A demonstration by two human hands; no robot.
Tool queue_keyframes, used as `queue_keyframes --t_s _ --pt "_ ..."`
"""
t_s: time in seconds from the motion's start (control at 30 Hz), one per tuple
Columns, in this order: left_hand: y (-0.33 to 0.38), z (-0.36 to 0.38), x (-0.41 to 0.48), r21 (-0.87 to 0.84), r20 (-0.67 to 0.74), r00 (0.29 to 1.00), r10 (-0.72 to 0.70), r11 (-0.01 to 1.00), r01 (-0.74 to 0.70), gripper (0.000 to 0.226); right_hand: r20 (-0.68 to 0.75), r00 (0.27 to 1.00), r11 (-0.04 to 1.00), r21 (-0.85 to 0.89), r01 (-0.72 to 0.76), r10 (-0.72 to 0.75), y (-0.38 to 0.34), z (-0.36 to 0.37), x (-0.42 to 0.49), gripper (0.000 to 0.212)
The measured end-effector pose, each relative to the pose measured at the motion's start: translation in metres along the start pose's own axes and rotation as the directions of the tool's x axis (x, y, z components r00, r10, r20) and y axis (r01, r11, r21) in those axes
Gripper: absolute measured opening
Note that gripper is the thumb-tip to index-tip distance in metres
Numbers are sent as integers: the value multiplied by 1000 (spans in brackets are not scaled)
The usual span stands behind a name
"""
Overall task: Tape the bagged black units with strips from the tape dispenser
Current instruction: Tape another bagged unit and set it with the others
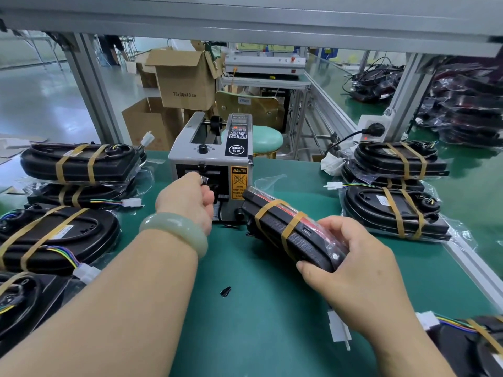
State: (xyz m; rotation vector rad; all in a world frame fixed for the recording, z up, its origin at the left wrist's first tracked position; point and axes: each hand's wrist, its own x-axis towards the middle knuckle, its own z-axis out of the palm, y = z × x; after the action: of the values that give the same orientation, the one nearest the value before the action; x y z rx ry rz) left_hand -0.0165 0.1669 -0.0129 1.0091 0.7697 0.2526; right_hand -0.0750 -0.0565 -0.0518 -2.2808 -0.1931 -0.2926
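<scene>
You've got bright, even light from overhead; shadows on the green bench [261, 270] fall soft and short; the pale floor [40, 104] at far left shines washed-out with glare; plastic on the bagged black units [367, 205] throws small white glints; the wide lens bows the overhead beam [245, 20] and stretches your left forearm [109, 308] huge at the bottom edge; the far background goes slightly soft.

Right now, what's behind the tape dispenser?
Behind the tape dispenser: a mint-green stool and cardboard boxes. The floor directly behind it is covered.
</scene>
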Motion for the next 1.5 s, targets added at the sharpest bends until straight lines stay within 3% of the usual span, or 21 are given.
queue_keyframes --t_s 0.17,0.3,0.43,0.73,1.07,1.5 --pt "-5 -18 -45 109 175 983 -54 993 35 19 0 1000 1000 -7 -2 2 -2 0 0 50" --pt "-23 -23 -80 180 277 955 106 971 -159 15 -1 1000 1000 -18 -5 5 -4 1 -2 49" --pt "-42 -21 -106 112 477 855 202 952 -287 16 -23 1000 1000 -25 6 -7 -9 5 -4 48" --pt "-71 -10 -99 -42 411 902 134 991 -128 26 -61 997 998 -50 40 -43 -22 17 -11 47" --pt "-74 -9 -95 47 450 881 143 982 -184 26 -67 997 998 -58 29 -33 -26 17 -13 41" --pt "-75 -4 -97 4 417 884 210 972 -233 30 -66 997 998 -64 24 -28 -29 18 -14 40"
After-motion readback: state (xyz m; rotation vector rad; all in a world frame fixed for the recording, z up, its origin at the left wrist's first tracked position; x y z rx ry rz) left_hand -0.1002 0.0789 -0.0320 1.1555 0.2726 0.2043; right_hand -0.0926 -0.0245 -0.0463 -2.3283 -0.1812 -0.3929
